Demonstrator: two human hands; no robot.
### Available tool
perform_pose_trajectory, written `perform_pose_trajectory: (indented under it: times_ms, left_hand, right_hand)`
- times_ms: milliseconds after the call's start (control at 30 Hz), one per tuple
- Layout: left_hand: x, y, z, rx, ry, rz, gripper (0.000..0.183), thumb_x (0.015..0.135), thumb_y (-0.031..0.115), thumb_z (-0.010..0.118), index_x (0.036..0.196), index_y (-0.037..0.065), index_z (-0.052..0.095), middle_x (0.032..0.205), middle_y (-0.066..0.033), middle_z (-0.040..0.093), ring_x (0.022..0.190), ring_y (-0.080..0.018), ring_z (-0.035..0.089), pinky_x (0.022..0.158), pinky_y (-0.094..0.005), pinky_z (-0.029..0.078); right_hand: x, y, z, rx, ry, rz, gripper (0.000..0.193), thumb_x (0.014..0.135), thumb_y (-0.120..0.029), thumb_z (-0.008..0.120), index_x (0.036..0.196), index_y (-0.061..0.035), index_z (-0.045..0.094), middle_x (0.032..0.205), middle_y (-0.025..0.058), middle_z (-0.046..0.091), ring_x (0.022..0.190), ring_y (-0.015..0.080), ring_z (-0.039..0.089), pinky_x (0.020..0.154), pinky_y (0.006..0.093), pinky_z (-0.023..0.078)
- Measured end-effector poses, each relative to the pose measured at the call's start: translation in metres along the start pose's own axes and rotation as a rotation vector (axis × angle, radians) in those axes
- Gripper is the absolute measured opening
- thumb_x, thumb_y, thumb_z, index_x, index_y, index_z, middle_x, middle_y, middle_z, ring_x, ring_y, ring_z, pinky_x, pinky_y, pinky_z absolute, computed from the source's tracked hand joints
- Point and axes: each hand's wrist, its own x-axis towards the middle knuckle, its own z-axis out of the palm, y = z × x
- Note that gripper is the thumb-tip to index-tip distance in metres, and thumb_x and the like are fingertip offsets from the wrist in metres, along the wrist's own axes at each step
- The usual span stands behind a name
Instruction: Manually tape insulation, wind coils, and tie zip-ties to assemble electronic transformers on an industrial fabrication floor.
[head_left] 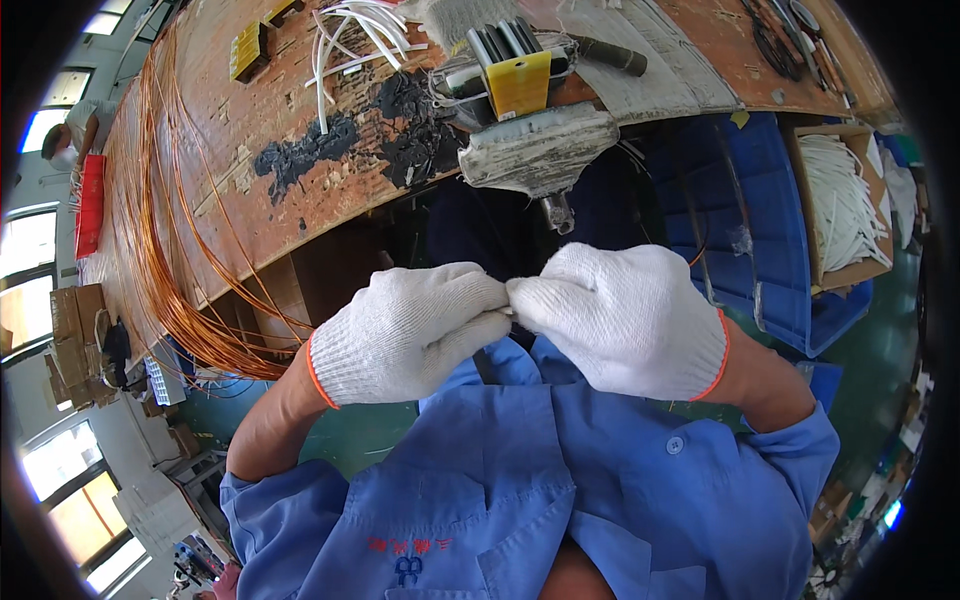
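Observation:
My left hand (410, 325) and my right hand (625, 315), both in white knit gloves with orange cuffs, meet in front of my chest. Their fingers are pinched together, tip to tip. Something small and pale shows between them, too little of it to name. Just beyond my hands, a worn vise (540, 150) wrapped in whitish material sticks out from the bench edge. Set in its top is a yellow block (519, 84) with grey metal bars behind it.
A coil of copper wire (160, 250) hangs over the bench's left edge. White tubes (365, 35) lie on the wooden bench (240, 150) near black residue (310, 145). At right, a blue bin (740, 220) stands beside a carton (880, 255) of white strips. Scissors (775, 45) lie far right.

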Motion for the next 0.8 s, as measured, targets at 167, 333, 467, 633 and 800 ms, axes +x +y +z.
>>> perform_pose_trajectory:
  times_ms: [167,333,467,633,800]
  left_hand:
    - [0.001,0.004,-0.004,-0.031,-0.016,0.014,0.012,0.094,0.002,0.079,0.103,-0.003,0.075,0.094,-0.0165,0.074,0.082,-0.0375,0.074,0.072,-0.0439,0.059]
    - [-0.001,0.000,-0.004,-0.031,-0.022,0.044,0.014,0.091,0.003,0.081,0.102,-0.003,0.075,0.092,-0.0161,0.073,0.079,-0.0376,0.074,0.069,-0.0439,0.058]
    - [-0.002,-0.001,-0.002,0.001,-0.013,0.048,0.014,0.090,0.004,0.081,0.102,-0.001,0.075,0.091,-0.0146,0.072,0.077,-0.0378,0.073,0.067,-0.0436,0.058]
    - [-0.001,-0.004,-0.006,-0.043,-0.058,0.092,0.013,0.091,0.005,0.082,0.101,0.002,0.075,0.089,-0.0132,0.070,0.076,-0.0377,0.072,0.065,-0.0442,0.056]
    - [0.001,-0.005,-0.004,-0.057,-0.056,0.095,0.014,0.092,0.007,0.083,0.102,0.002,0.074,0.088,-0.0131,0.070,0.075,-0.0373,0.072,0.065,-0.0443,0.056]
  right_hand:
    - [0.009,0.004,-0.007,0.298,-0.014,0.102,0.012,0.097,-0.018,0.081,0.105,-0.0100,0.080,0.088,0.0086,0.070,0.073,0.0281,0.073,0.062,0.0390,0.059]
    - [0.014,0.005,-0.013,0.420,-0.095,0.179,0.010,0.096,-0.016,0.081,0.103,-0.0086,0.081,0.089,0.0109,0.076,0.078,0.0310,0.077,0.069,0.0418,0.061]
    - [0.014,0.001,-0.013,0.383,-0.097,0.187,0.010,0.096,-0.014,0.081,0.103,-0.0079,0.083,0.091,0.0122,0.078,0.080,0.0324,0.078,0.071,0.0419,0.061]
    - [0.018,0.006,-0.018,0.571,-0.151,0.236,0.007,0.095,-0.012,0.081,0.099,-0.0071,0.083,0.089,0.0134,0.079,0.079,0.0330,0.078,0.071,0.0418,0.062]
    - [0.018,0.006,-0.020,0.531,-0.144,0.232,0.007,0.094,-0.013,0.081,0.098,-0.0071,0.083,0.087,0.0132,0.078,0.078,0.0327,0.078,0.069,0.0416,0.061]
